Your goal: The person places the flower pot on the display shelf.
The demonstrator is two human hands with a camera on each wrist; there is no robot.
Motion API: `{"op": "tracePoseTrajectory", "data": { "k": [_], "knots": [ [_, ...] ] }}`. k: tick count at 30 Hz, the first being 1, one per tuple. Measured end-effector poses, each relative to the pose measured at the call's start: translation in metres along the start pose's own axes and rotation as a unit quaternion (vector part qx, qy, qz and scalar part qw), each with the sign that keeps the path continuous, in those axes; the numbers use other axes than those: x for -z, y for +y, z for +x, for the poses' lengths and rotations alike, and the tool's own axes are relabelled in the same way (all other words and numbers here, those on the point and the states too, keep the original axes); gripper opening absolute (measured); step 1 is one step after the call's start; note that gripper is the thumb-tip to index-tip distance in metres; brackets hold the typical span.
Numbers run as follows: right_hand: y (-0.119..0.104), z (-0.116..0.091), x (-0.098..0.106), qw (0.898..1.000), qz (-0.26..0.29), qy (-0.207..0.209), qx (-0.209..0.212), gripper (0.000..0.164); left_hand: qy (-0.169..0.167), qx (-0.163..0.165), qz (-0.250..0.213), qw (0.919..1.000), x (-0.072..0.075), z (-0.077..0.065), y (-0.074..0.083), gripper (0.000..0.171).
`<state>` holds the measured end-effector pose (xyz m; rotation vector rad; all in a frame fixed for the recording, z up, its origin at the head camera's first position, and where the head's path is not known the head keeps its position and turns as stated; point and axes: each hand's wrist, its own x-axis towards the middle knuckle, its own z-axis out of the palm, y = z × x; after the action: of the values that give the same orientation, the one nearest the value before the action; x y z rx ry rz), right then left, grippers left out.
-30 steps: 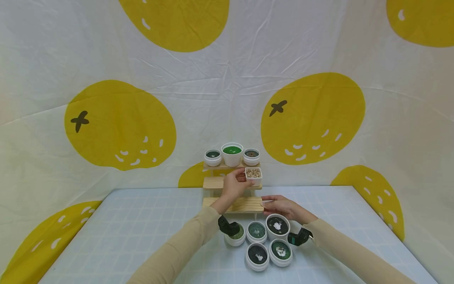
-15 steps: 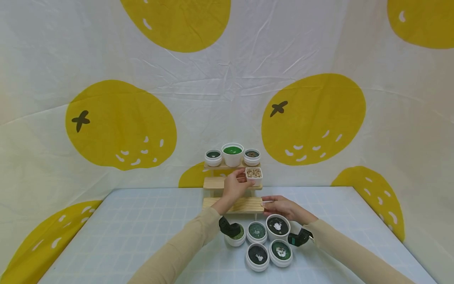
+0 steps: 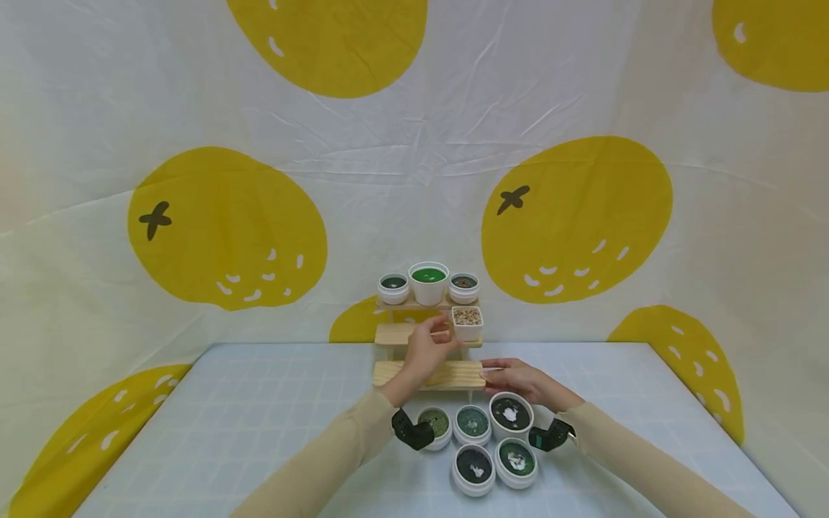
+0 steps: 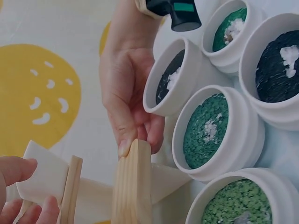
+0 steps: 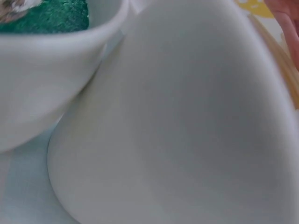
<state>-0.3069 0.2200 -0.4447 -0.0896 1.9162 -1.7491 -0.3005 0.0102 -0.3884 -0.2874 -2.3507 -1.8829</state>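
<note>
A three-tier wooden stand (image 3: 396, 333) stands at the back of the table. On the right end of its middle shelf sits a small square white pot (image 3: 468, 331) filled with tan chips. My left hand (image 3: 426, 354) is just left of this pot, fingers parted and slightly bent, holding nothing; in the left wrist view its fingertips (image 4: 21, 169) are beside the pot's wall. My right hand (image 3: 521, 381) grips the right end of the lowest shelf (image 4: 133, 186), thumb on top and fingers underneath.
On the top shelf are a larger pot with a green top (image 3: 429, 288) and two small round pots (image 3: 393, 291). Several round white pots with dark and green fillings, including a big one (image 3: 512, 414), crowd the table before the stand. A patterned cloth (image 3: 401, 216) hangs behind.
My left hand has let go of the square pot and drawn slightly left and down from it. The pot stays on the middle shelf; my right hand keeps its grip on the lowest shelf.
</note>
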Motion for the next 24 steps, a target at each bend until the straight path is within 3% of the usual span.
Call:
{"op": "tracePoseTrajectory", "data": {
  "k": [5,12,19,24],
  "knots": [
    [0.000,-0.003,0.002,1.000,-0.006,-0.020,0.012,0.059,-0.007,0.000,0.001,1.0000,0.004,-0.009,0.002,0.054],
    [-0.001,-0.006,0.000,1.000,-0.001,-0.004,0.003,0.059,-0.028,-0.011,-0.013,0.9995,0.013,-0.026,0.001,0.054],
    [-0.001,-0.006,0.001,1.000,0.002,-0.020,0.011,0.060,-0.027,0.018,-0.009,0.9994,0.020,-0.042,-0.003,0.053],
    [-0.001,-0.006,0.001,1.000,0.000,-0.018,0.007,0.061,-0.031,0.016,-0.008,0.9993,0.025,-0.054,-0.006,0.051]
  ]
}}
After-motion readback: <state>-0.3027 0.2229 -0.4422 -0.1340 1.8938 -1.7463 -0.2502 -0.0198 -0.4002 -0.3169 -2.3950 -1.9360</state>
